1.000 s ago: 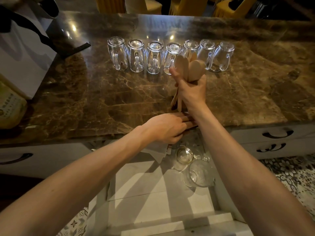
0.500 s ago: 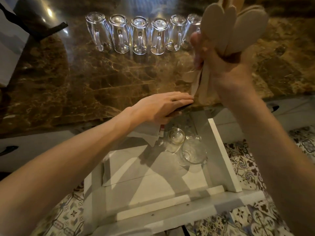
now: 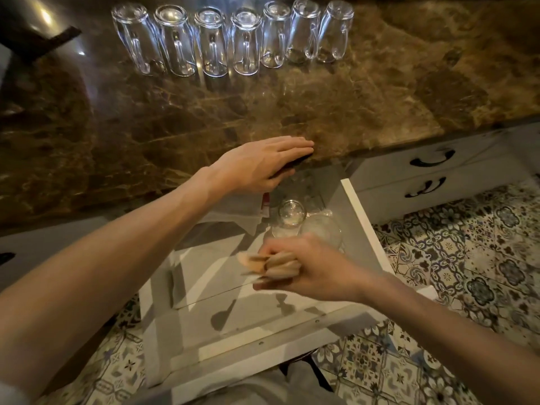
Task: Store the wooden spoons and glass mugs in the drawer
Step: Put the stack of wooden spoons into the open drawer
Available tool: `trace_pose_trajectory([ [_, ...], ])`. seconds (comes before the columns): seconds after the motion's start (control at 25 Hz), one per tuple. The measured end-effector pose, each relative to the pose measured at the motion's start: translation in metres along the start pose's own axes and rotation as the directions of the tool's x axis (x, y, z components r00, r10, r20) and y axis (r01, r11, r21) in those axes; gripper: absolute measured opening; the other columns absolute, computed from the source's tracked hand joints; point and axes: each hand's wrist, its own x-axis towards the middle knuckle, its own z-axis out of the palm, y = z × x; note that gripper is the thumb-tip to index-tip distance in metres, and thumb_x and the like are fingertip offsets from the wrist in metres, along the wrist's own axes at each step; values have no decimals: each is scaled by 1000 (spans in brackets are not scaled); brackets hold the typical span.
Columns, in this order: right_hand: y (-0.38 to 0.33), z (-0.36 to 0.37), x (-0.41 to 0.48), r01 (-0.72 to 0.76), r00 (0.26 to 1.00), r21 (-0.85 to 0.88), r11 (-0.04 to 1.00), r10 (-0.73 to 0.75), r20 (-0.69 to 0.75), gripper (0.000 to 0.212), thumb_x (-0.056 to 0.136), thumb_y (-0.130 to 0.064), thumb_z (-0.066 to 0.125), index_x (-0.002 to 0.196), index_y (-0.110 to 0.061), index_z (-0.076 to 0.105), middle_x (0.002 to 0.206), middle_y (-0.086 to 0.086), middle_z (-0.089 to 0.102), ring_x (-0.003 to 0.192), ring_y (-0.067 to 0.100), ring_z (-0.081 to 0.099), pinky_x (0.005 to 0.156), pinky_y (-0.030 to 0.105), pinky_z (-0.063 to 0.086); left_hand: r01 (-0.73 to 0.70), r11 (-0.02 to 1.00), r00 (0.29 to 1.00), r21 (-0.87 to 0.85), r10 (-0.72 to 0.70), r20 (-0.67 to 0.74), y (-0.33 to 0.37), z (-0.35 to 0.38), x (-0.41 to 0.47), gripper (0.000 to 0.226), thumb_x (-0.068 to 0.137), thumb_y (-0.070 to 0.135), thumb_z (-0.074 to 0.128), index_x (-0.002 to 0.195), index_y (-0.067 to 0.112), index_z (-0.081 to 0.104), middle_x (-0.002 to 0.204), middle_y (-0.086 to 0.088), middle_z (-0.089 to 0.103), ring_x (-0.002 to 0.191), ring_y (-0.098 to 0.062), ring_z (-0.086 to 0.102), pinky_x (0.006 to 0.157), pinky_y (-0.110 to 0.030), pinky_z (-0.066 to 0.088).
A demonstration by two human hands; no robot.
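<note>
Brown veined marble surface [image 3: 321,112]: polished, high gloss, carries bright light reflections.
Row of clear glass mugs [image 3: 245,42] on it: smooth, transparent, glints on rims and handles.
Pale wooden spoons [image 3: 274,266] over the white painted drawer [image 3: 362,223]: bare wood, matt, no sheen. They are blurred, so the grain is not readable.
Drawer walls and bottom: smooth, flat matt paint.
Clear glass vessels [image 3: 292,211] inside the drawer: smooth, shiny.
Black curved handles [image 3: 432,159] on white fronts right of the drawer: material not clear.
Patterned floor tiles [image 3: 482,258] right of the drawer: smooth, low sheen.
</note>
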Motion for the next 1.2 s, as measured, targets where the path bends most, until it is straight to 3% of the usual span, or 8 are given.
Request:
trace_pose_trajectory([
  [0.24,43,35,-6,-72,966,-243,967,128,222,19,85,-34,63,100,-27,53,93,-3,67,76,5,52,63,23,37,10,1000,1000,7,-10,-8,0,1,0,50,98,23,41,146,13,29,153,-4,30,141,-18,26,113,-20,10],
  [0.52,88,46,-8,-180,825,-455,872,386,413,24,90,-32,55,109,-18,54,106,10,65,95,27,57,70,31,39,-4,1000,1000,-7,4,-11,-3,2,1,50,98,23,42,145,12,30,152,-6,31,140,-20,27,113,-22,11],
  [0.84,130,35,-16,-302,660,-581,756,605,444,20,91,-23,54,111,-17,54,112,10,63,100,27,58,74,30,37,-7,1000,1000,-19,7,-11,-4,2,1,50,98,24,41,146,13,29,152,-5,30,141,-19,26,114,-23,11],
  [1.2,137,30,-14,-307,588,-638,706,668,456,25,89,-14,52,114,-13,52,111,11,62,99,27,58,84,36,46,-6,1000,1000,-15,6,-21,-4,3,0,50,98,26,40,146,14,29,153,-3,30,141,-18,26,113,-22,12],
])
